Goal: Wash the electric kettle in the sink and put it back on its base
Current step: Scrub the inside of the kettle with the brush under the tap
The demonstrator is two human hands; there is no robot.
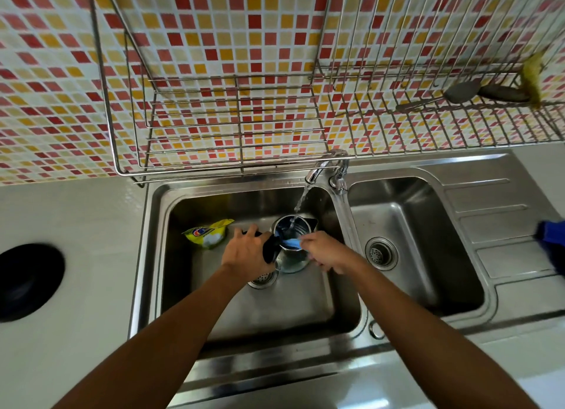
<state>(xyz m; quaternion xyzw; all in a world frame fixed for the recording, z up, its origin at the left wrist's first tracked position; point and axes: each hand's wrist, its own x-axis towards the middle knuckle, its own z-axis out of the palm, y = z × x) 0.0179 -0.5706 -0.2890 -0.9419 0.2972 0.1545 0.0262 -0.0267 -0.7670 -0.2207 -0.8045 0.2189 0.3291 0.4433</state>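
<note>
2 hands meet mid-frame in the sink's [143,255] left basin. The left hand [247,257] curls its fingers round the black handle [270,249] of the kettle [290,263], upright under the tap's [318,170] stream. The right hand [327,251] pinches a blue sponge [292,244] at its rim. A yellow packet [209,234] lies just left, and a wire rack [232,127] hangs above.

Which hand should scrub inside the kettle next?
Right. The right hand pinches the blue sponge at the rim of the kettle, while the left hand is busy gripping its black handle.
</note>
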